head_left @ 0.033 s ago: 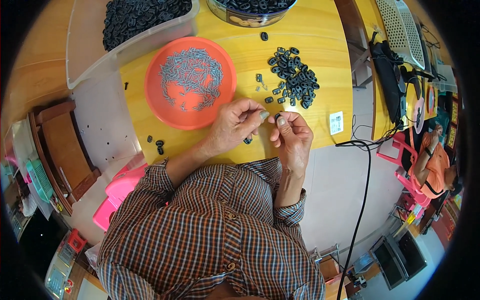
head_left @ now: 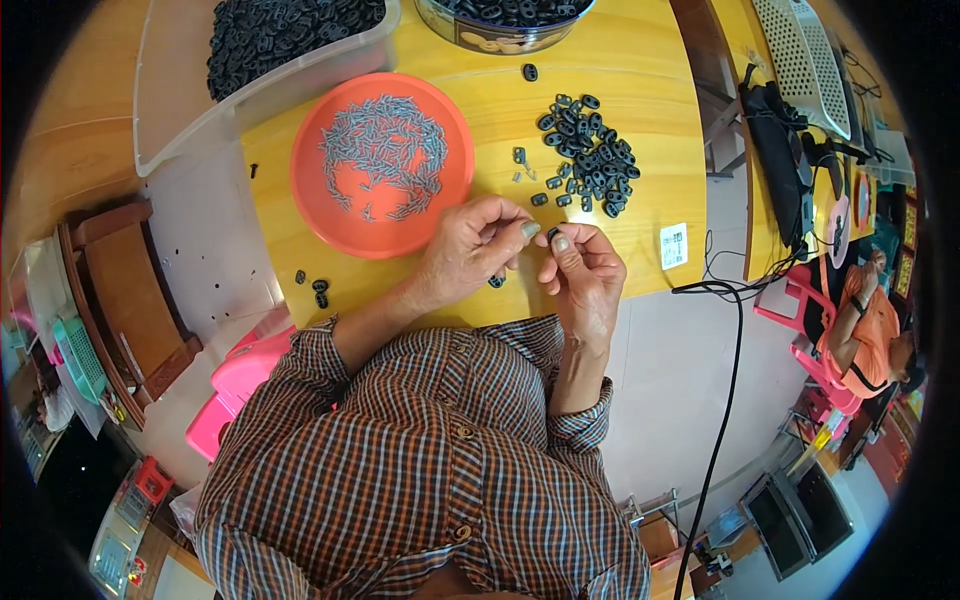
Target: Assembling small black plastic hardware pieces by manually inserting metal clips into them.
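Black, probably light, stiff, slick; grip small piece [head_left: 553, 233] by its sides. Pinched in right hand [head_left: 588, 278]. Can't tell contents of left hand [head_left: 464, 255], pressed together thumb-to-finger.

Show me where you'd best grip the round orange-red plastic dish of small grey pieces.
On the dish, probably the near-left rim, coming from the left: that curved edge lies exposed, while the left hand crowds the near-right edge.
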Tool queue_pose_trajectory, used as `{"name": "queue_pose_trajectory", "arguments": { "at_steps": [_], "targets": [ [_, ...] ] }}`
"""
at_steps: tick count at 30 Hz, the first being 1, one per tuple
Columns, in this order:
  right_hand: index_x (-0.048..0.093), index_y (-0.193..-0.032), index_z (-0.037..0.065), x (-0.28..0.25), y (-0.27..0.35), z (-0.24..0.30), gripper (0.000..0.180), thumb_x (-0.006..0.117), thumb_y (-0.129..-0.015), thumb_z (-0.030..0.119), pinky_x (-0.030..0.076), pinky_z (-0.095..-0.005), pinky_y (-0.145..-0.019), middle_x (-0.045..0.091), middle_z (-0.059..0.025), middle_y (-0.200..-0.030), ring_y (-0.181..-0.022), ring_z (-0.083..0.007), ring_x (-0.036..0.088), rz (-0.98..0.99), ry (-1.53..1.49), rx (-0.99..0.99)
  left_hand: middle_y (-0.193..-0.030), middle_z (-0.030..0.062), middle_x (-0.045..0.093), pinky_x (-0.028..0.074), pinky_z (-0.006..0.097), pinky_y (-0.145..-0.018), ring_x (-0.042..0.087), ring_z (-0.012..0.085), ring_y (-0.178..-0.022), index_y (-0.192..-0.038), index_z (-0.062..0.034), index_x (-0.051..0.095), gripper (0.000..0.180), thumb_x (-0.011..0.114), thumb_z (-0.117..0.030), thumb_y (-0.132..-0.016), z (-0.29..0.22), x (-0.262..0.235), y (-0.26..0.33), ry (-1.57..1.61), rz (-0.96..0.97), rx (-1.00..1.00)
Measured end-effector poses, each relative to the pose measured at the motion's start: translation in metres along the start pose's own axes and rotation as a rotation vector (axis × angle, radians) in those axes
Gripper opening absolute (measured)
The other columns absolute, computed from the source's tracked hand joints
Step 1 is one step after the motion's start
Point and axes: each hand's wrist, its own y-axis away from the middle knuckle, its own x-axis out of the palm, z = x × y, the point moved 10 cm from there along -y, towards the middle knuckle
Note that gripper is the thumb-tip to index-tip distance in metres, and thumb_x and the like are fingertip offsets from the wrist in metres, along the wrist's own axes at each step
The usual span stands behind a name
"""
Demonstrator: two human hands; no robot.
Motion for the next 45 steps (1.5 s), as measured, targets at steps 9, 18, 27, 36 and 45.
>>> {"name": "queue_pose_trajectory", "arguments": {
  "at_steps": [9, 18, 27, 36, 45],
  "targets": [
    [0.064, -0.096, -0.002, 0.005, 0.009, 0.013, 0.010, 0.062, -0.088, 0.003, 0.041, -0.0170, -0.047, 0.062, -0.0030, -0.073, -0.055, -0.0052, 0.055, -0.033, 0.209, -0.111, -0.071, 0.0010, 0.059, 0.045, 0.018, -0.046, 0.055, 0.0037, -0.056, -0.096, 0.0023, 0.060, 0.015, 0.058, -0.012, -0.092, 0.003, 0.002, 0.001, -0.038, 0.023, -0.003],
    [0.064, -0.098, -0.001, 0.009, 0.012, 0.018, 0.013, 0.064, -0.087, 0.004, 0.041, -0.0173, -0.048, 0.062, -0.0021, -0.075, -0.056, -0.0060, 0.054, -0.008, 0.266, -0.224, -0.068, 0.0012, 0.058, 0.044, 0.018, -0.046, 0.053, 0.0042, -0.054, -0.098, 0.0024, 0.059, 0.017, 0.054, -0.013, -0.094, 0.002, 0.005, 0.003, -0.068, 0.043, -0.042],
    [0.061, -0.103, -0.002, 0.008, 0.013, 0.007, 0.016, 0.061, -0.089, 0.007, 0.042, -0.0179, -0.051, 0.063, -0.0042, -0.081, -0.061, -0.0074, 0.056, 0.044, 0.051, -0.164, -0.063, 0.0014, 0.055, 0.039, 0.020, -0.044, 0.048, 0.0053, -0.049, -0.095, 0.0017, 0.058, 0.016, 0.052, -0.013, -0.095, 0.010, 0.006, 0.002, 0.150, 0.024, -0.136],
    [0.060, -0.102, -0.001, 0.016, 0.015, -0.001, 0.014, 0.061, -0.089, 0.005, 0.040, -0.0179, -0.053, 0.061, -0.0022, -0.078, -0.063, -0.0065, 0.053, 0.065, 0.028, -0.168, -0.063, 0.0010, 0.056, 0.040, 0.019, -0.044, 0.049, 0.0048, -0.050, -0.092, 0.0028, 0.058, 0.016, 0.053, -0.013, -0.094, 0.004, 0.005, 0.005, 0.163, -0.080, -0.080],
    [0.059, -0.105, -0.001, 0.012, 0.014, -0.008, 0.015, 0.056, -0.091, 0.001, 0.043, -0.0198, -0.059, 0.060, -0.0028, -0.078, -0.065, -0.0076, 0.052, 0.038, -0.060, -0.184, -0.066, 0.0015, 0.058, 0.043, 0.019, -0.046, 0.051, 0.0040, -0.052, -0.092, 0.0029, 0.058, 0.015, 0.055, -0.012, -0.094, 0.004, 0.008, 0.006, 0.145, -0.081, -0.080]
  ]
}}
